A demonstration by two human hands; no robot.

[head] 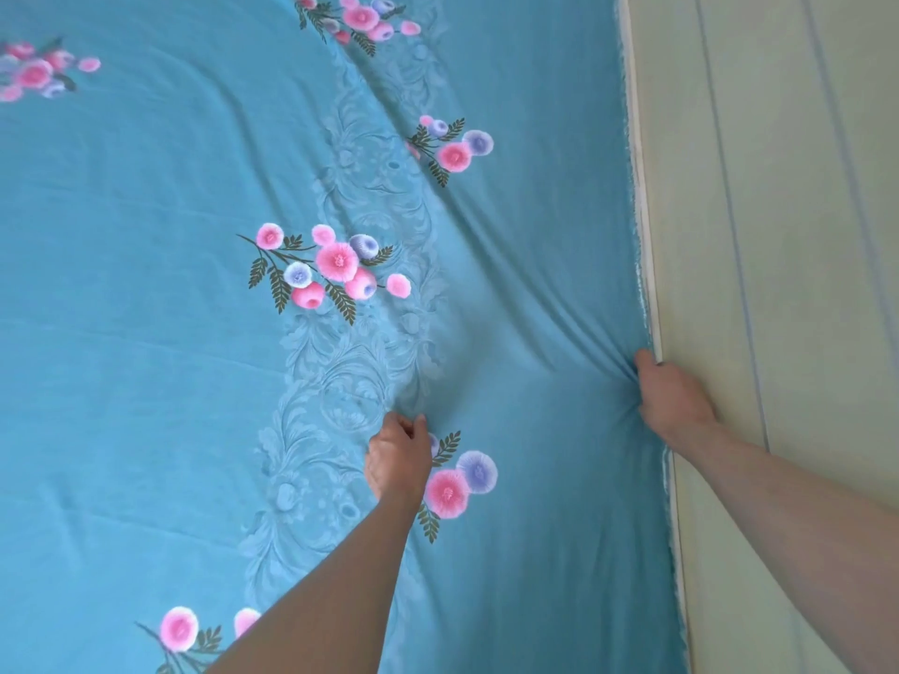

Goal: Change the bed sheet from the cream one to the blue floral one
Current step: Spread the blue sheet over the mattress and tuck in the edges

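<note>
2 bare forearms reach in from the bottom edge. The left hand [398, 457] lies knuckles-up on the blue floral sheet [146, 357], its fingers curled down into the cloth beside a pink and lilac flower cluster [459, 484]; shallow creases start at its fingertips, so it seems to pinch a little fabric, though the grip itself is hidden under the hand. The right hand [669, 394] is further right, at the sheet's frayed right edge, fingers curled tight around a gathered bunch of the fabric. Folds fan out from that fist up and to the left across the cloth.

The sheet fills most of the view, spread over the bed, with a paler scrollwork band [360, 265] running up through its middle. Beyond the hands sits a larger flower spray [331, 270], then a smaller one [450, 148], and more at the top and far left. Along the right side, just past the frayed edge, lies a pale cream surface with thin stripes [778, 187].
</note>
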